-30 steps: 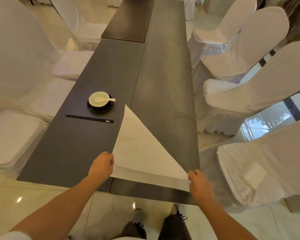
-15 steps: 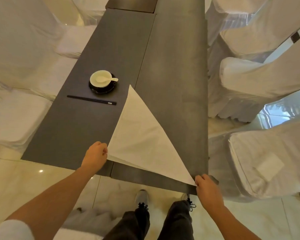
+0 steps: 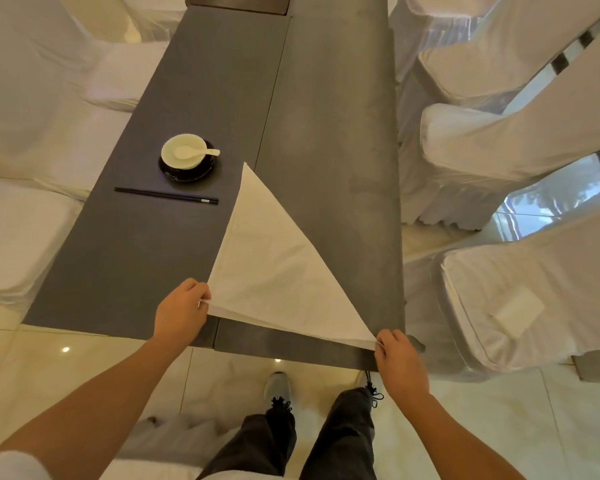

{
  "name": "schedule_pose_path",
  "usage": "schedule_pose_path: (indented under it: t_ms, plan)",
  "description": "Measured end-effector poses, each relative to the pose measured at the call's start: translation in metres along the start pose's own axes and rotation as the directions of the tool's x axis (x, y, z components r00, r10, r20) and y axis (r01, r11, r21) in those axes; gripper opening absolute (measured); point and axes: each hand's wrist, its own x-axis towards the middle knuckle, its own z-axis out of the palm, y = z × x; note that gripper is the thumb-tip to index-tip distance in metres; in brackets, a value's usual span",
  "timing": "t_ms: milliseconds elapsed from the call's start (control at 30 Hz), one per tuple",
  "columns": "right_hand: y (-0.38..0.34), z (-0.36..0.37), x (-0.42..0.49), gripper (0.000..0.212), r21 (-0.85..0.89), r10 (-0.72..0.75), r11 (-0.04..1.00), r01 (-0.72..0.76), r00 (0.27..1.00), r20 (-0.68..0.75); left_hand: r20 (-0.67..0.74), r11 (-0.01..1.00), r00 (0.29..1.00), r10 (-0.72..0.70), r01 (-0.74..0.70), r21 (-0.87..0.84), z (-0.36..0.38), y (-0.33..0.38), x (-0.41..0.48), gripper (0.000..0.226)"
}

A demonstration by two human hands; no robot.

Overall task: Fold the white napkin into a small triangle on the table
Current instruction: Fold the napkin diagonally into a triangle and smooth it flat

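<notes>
The white napkin [image 3: 274, 268] lies folded as a large triangle on the dark grey table [image 3: 326, 133], its tip pointing away from me and its long edge along the near table edge. My left hand [image 3: 182, 311] pinches the near left corner of the napkin. At the table's front edge, my right hand [image 3: 397, 360] pinches the near right corner. The layers gape slightly along the near edge between the two hands.
A white bowl with a spoon [image 3: 187, 155] sits on a black saucer left of the napkin tip. Black chopsticks [image 3: 167, 195] lie just in front of it. White-covered chairs [image 3: 499, 140] line both sides of the table. My legs and shoes show below.
The view has tilted further down and closer. Both hands stay on the same corners, and the napkin's near edge now sits at the table's front edge.
</notes>
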Motion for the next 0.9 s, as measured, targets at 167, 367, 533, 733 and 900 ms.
schedule_pose_path:
  t_ms: [167, 367, 533, 733, 900]
  plan:
    - [0.005, -0.006, 0.0, 0.008, -0.057, -0.006, 0.998, 0.004, 0.999, -0.048, -0.048, 0.98, 0.985, 0.168, -0.161, 0.115, -0.012, -0.004, 0.002, 0.007]
    - [0.005, -0.004, -0.008, 0.009, -0.199, -0.059, 0.978, 0.064, 0.998, 0.028, 0.262, 0.811, 0.914, 0.31, -0.398, 0.43, -0.015, -0.014, 0.008, 0.03]
    - [0.008, 0.001, -0.009, 0.02, -0.274, -0.04, 0.96, 0.061, 0.996, 0.082, 0.313, 0.758, 0.907, 0.282, -0.411, 0.507, -0.006, -0.006, 0.002, 0.026]
    - [0.013, 0.009, -0.01, 0.021, -0.264, -0.034, 0.963, 0.058, 0.995, 0.093, 0.294, 0.803, 0.929, 0.224, -0.347, 0.485, 0.007, -0.005, -0.006, 0.024]
    - [0.011, 0.014, -0.009, 0.023, -0.237, 0.001, 0.971, 0.021, 0.996, 0.092, 0.307, 0.833, 0.94, 0.148, -0.285, 0.473, 0.014, -0.009, -0.012, 0.02]
